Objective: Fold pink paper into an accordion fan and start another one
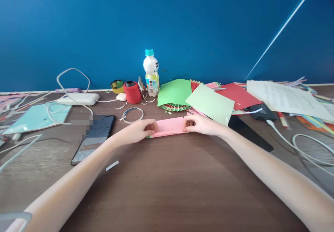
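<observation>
I observe pink paper (170, 126) at the middle of the desk (172, 183), between both hands. The left hand (139, 131) pinches its 9 o'clock end with the fingers; the right hand (200, 124) pinches its 3 o'clock end likewise. Taking the paper as centre, a teal-capped bottle (152, 75) stands upright near 11 o'clock, a green sheet (176, 91) lies at 12, a pale green sheet (212, 103) at 2, and a phone (100, 136) at 9, past the left hand.

The held paper (171, 125) is pink, the wall (104, 33) blue.
</observation>
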A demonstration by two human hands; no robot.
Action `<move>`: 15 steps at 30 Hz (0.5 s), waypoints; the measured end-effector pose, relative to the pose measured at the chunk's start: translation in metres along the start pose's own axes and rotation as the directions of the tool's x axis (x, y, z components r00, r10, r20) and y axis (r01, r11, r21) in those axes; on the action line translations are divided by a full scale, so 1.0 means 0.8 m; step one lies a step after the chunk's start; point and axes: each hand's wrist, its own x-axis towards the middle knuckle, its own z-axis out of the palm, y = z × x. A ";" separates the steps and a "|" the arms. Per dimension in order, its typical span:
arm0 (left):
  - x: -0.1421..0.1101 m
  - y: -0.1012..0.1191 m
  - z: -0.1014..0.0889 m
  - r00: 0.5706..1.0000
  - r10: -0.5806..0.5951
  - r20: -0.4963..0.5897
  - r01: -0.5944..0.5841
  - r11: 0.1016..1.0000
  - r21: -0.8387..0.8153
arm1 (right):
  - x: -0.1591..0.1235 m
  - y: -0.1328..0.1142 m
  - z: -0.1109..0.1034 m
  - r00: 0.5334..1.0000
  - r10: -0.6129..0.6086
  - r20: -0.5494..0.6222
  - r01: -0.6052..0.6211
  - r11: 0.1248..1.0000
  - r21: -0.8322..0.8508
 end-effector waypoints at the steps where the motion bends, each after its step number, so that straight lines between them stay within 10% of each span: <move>1: 0.000 0.000 0.000 1.000 -0.002 -0.005 0.002 1.000 0.004 | 0.000 0.000 0.000 1.000 0.005 0.001 -0.005 1.000 0.003; 15: 0.001 0.006 0.001 0.998 -0.015 -0.058 0.021 0.994 0.111 | 0.006 -0.006 0.005 0.993 0.062 -0.100 -0.084 0.970 -0.228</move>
